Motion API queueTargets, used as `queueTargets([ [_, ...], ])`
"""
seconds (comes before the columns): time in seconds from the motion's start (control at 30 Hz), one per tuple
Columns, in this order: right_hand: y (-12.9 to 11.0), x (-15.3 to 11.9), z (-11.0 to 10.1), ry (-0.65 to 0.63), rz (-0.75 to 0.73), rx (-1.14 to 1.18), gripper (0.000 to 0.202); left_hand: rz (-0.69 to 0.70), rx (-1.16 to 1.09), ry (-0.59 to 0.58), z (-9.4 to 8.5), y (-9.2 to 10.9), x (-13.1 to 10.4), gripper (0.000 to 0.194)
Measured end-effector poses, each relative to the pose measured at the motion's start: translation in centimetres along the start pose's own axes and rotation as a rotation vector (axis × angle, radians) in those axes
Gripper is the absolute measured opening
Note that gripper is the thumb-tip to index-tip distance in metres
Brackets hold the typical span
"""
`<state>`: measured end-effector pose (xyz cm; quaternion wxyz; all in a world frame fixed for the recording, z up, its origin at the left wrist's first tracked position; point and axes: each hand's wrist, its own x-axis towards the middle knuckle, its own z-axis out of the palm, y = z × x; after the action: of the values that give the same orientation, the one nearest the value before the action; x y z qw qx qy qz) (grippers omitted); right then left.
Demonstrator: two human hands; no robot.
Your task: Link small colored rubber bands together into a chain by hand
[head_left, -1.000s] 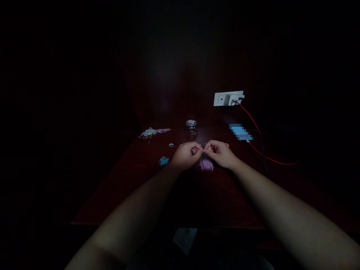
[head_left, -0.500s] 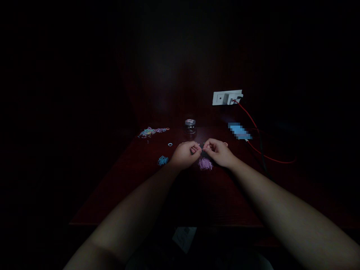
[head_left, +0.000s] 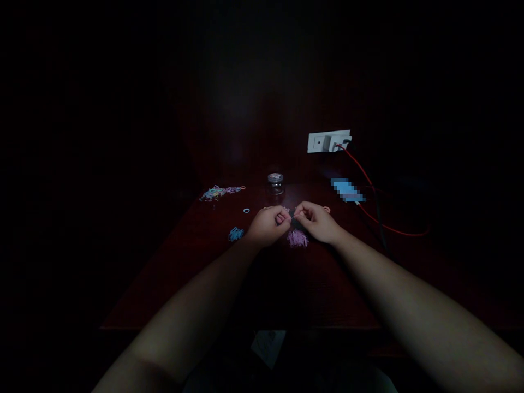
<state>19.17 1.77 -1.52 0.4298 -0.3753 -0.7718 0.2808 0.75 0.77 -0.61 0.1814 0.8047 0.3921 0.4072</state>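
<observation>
My left hand (head_left: 270, 225) and my right hand (head_left: 315, 220) meet fingertip to fingertip over the dark red table, both pinched closed. Something small and thin shows between the fingertips, too tiny to make out. Just below them lies a pile of purple bands (head_left: 298, 238). Left of my left hand is a pile of blue bands (head_left: 236, 234), with a single light blue band (head_left: 246, 210) above it. An orange band (head_left: 327, 209) peeks out behind my right hand. More small pink pieces are partly hidden behind the fingers.
A lidded clear jar (head_left: 275, 184) stands behind my hands. Mixed coloured bands (head_left: 216, 192) lie at the back left. At the back right are a blurred blue phone-like object (head_left: 347, 190), a red cable (head_left: 362, 168) and a wall socket (head_left: 318, 142). The table's front edge (head_left: 311, 328) shows below.
The whole view has shifted very slightly. My hands remain together, with the fingertips moved a little and a thin strand now showing between them.
</observation>
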Motion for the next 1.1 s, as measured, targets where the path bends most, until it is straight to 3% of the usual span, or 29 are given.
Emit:
queueTargets([
  [0.3, -0.66, 0.0, -0.33, 0.061, 0.02, -0.002, 0.014, -0.055, -0.017, 0.08, -0.1, -0.62, 0.05, 0.011],
  [0.47, -0.39, -0.01, 0.03, -0.025, 0.034, 0.144, 0.02, -0.056, -0.015, 0.067, -0.03, -0.64, 0.02, 0.013],
  [0.7, -0.27, 0.11, 0.03, 0.01, -0.003, 0.048, 0.017, -0.043, -0.03, 0.035, 0.19, -0.81, -0.02, 0.014],
  [1.1, 0.0, 0.16, 0.14, -0.018, 0.044, 0.128, 0.021, -0.031, -0.051, 0.033, 0.37, -1.02, 0.0, 0.016],
])
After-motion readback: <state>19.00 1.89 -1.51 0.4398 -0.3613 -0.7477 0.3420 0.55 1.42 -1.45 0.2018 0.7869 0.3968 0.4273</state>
